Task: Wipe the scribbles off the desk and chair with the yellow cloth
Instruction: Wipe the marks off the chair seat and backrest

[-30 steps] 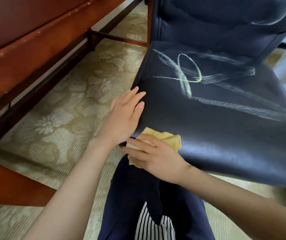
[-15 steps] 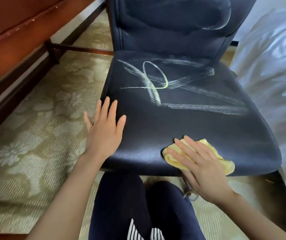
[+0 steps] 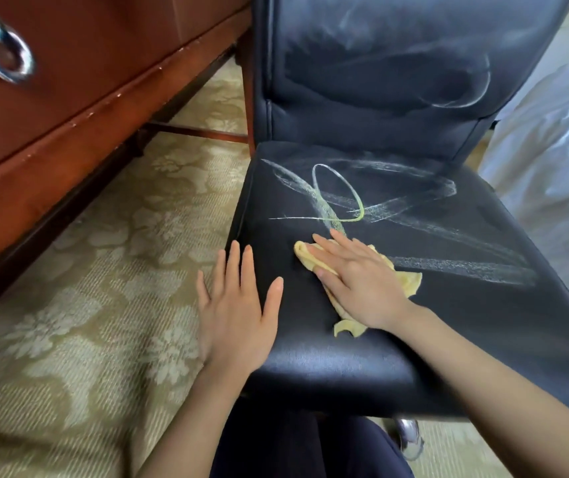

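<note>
On the front half of the dark chair seat (image 3: 448, 315), the yellow cloth (image 3: 409, 281) lies bunched under the right hand (image 3: 362, 281), which presses it flat with fingers spread. Just beyond those fingers, chalky scribbles (image 3: 338, 198) loop white and yellow-green across the seat; they form no readable letters. Fainter white strokes mark the backrest (image 3: 379, 63). The left hand (image 3: 238, 315) rests open and holds nothing on the seat's left edge. The reddish wooden table (image 3: 86, 81) stands at left over patterned carpet (image 3: 103, 288).
</note>
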The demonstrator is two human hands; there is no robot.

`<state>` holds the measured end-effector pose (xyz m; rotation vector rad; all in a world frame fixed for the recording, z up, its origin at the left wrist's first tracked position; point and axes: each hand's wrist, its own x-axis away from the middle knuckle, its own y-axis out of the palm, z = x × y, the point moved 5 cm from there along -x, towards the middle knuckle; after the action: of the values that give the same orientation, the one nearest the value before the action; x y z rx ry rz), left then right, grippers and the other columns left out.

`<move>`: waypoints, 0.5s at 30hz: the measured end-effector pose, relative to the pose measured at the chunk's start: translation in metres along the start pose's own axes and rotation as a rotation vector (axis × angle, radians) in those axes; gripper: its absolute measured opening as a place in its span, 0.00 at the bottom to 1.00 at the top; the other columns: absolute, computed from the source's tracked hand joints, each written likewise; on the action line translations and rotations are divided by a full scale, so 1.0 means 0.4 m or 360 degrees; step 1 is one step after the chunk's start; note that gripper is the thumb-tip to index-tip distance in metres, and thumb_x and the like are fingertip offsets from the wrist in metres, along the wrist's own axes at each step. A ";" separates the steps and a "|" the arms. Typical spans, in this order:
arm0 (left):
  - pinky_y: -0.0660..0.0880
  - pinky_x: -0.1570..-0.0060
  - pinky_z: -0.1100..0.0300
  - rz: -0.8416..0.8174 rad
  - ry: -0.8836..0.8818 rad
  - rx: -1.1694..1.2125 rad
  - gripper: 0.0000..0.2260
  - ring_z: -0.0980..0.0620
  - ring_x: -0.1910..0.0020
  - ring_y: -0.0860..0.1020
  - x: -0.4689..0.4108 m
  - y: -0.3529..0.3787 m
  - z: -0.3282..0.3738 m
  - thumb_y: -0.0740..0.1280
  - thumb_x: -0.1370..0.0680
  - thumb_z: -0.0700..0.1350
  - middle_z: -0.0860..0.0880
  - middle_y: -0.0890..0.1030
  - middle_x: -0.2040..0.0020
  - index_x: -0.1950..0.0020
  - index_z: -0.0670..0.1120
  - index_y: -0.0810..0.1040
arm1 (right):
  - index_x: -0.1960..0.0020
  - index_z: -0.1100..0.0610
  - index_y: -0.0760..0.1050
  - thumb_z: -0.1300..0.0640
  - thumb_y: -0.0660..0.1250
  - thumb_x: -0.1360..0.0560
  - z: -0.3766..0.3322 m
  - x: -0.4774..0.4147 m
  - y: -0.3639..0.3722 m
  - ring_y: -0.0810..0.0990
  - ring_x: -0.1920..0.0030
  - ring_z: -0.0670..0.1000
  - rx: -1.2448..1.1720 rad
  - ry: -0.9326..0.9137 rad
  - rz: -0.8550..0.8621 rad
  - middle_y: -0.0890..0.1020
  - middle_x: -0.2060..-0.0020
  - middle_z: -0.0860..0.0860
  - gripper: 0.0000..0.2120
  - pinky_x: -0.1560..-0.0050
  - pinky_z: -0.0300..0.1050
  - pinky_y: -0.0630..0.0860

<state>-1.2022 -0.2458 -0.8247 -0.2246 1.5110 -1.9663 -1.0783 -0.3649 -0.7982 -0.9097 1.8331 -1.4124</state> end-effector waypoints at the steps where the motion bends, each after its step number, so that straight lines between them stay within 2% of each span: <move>1: 0.51 0.27 0.45 0.0004 0.0002 -0.0012 0.37 0.47 0.24 0.56 -0.001 0.000 0.000 0.34 0.22 0.64 0.46 0.60 0.23 0.24 0.44 0.59 | 0.25 0.44 0.57 0.44 0.47 0.18 -0.012 -0.034 0.004 0.48 0.24 0.46 -0.0007 -0.0010 -0.0046 0.57 0.25 0.42 0.22 0.26 0.44 0.43; 5: 0.52 0.28 0.45 -0.0001 0.0009 -0.0021 0.37 0.47 0.24 0.58 -0.003 0.001 -0.005 0.33 0.22 0.64 0.45 0.61 0.24 0.24 0.43 0.60 | 0.24 0.47 0.55 0.49 0.49 0.17 -0.075 -0.175 0.027 0.44 0.23 0.48 -0.0048 -0.0047 -0.0136 0.53 0.23 0.44 0.22 0.25 0.48 0.42; 8: 0.57 0.29 0.44 0.0001 0.0000 -0.0034 0.35 0.46 0.25 0.61 -0.007 0.002 -0.010 0.35 0.21 0.62 0.44 0.64 0.25 0.25 0.42 0.62 | 0.24 0.48 0.57 0.49 0.50 0.17 -0.118 -0.263 0.043 0.44 0.24 0.49 -0.0040 -0.0057 -0.0125 0.54 0.24 0.46 0.22 0.26 0.50 0.43; 10: 0.59 0.30 0.44 0.0007 -0.0012 -0.0028 0.34 0.46 0.26 0.62 -0.008 0.002 -0.012 0.36 0.20 0.62 0.44 0.65 0.26 0.25 0.42 0.62 | 0.26 0.48 0.61 0.50 0.52 0.18 -0.135 -0.306 0.044 0.49 0.25 0.51 0.0012 -0.0055 -0.0055 0.58 0.26 0.48 0.21 0.27 0.49 0.47; 13: 0.60 0.30 0.44 0.0044 -0.0032 0.0015 0.34 0.46 0.26 0.61 -0.010 0.000 -0.014 0.37 0.20 0.61 0.44 0.65 0.26 0.25 0.42 0.63 | 0.29 0.49 0.68 0.50 0.53 0.19 -0.145 -0.346 0.042 0.60 0.32 0.51 0.0077 -0.0018 0.0081 0.65 0.34 0.49 0.19 0.31 0.46 0.54; 15: 0.58 0.29 0.45 0.0074 -0.0054 0.0066 0.32 0.47 0.25 0.59 -0.014 0.000 -0.020 0.40 0.20 0.61 0.45 0.62 0.25 0.24 0.42 0.61 | 0.29 0.48 0.67 0.50 0.53 0.19 -0.144 -0.350 0.043 0.63 0.36 0.52 0.0040 0.0013 0.0091 0.68 0.38 0.49 0.19 0.34 0.46 0.57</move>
<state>-1.2017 -0.2362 -0.8260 -0.2021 1.4402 -1.9456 -1.0507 -0.2149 -0.7919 -0.8339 1.8291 -1.4028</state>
